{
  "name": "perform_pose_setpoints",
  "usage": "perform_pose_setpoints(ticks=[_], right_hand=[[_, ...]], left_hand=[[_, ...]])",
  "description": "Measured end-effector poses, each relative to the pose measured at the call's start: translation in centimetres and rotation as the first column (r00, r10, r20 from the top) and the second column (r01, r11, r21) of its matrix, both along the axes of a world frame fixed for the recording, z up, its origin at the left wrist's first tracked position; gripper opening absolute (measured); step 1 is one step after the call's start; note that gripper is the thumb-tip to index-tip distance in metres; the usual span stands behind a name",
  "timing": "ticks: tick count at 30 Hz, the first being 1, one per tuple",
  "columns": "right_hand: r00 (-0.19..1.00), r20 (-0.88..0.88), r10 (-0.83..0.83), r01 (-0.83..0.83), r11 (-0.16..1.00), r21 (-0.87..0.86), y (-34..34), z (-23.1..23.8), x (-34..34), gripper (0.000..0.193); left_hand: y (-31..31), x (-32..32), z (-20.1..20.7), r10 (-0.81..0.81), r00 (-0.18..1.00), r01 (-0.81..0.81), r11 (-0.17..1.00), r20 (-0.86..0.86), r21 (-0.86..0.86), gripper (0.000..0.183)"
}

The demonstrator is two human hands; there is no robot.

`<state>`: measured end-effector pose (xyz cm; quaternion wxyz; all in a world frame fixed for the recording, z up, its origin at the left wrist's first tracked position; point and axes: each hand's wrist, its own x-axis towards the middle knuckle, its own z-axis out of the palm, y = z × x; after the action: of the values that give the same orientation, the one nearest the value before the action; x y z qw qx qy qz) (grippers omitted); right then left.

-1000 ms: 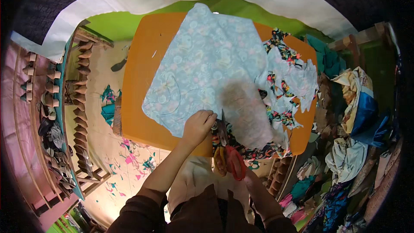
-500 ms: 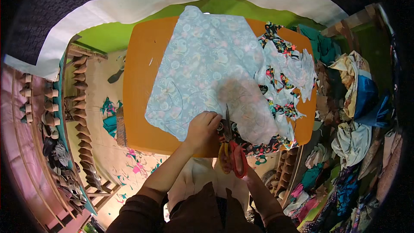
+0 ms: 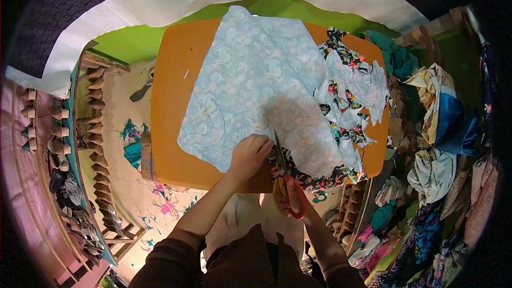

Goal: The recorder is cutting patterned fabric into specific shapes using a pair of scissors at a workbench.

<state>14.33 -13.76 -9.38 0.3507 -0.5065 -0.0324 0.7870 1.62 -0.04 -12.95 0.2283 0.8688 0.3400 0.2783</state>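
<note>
A large piece of fabric [image 3: 261,69] lies across the table, its pale blue-grey side up with a faint print and curved drawn lines; a dark floral side shows at the near edge. My left hand [image 3: 249,154] is closed on the fabric's near edge, fingertips curled over it beside the cut. Scissors [image 3: 280,154] with one red and one yellow handle are in my right hand [image 3: 294,194]. Their blades point away from me, slightly apart, at the fabric just right of my left hand. Part of the right hand is hidden behind the handles.
Cut scraps [image 3: 362,88], pale and dark floral, are heaped on the right of the orange table [image 3: 172,101]. Shoe-shaped forms line racks [image 3: 96,138] at the left. Bundled cloths [image 3: 434,176] fill the right side. Coloured offcuts [image 3: 168,202] litter the floor.
The scissors' tips have swung slightly left, and the handles have shifted a little. My left hand has moved slightly left and away from me, staying on the fabric's edge.
</note>
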Motion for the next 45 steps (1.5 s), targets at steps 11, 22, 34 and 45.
perform_pose_setpoints(ticks=[11, 22, 34, 45], right_hand=[[0.995, 0.020, 0.099, -0.100, 0.944, 0.314, 2.2, 1.3, 1.1, 0.053], [0.880, 0.137, 0.455, -0.469, 0.879, 0.092, 3.2, 1.6, 6.1, 0.058], [0.728, -0.006, 0.686, -0.676, 0.719, 0.165, 6.2, -0.8, 9.9, 0.059], [0.738, 0.023, 0.674, -0.673, 0.734, 0.093, 6.5, 0.2, 9.6, 0.070]], left_hand=[[-1.1, -0.8, 0.5, 0.013, 1.000, -0.015, 0.996, 0.024, 0.083, 0.023], [-3.4, -0.5, 1.0, 0.156, 0.987, -0.152, 0.985, -0.040, 0.075, 0.030], [-5.9, 1.7, 0.7, 0.360, 0.931, -0.355, 0.931, -0.059, 0.085, 0.040], [-7.6, 2.5, 1.5, 0.514, 0.854, -0.511, 0.858, -0.084, 0.050, 0.032]])
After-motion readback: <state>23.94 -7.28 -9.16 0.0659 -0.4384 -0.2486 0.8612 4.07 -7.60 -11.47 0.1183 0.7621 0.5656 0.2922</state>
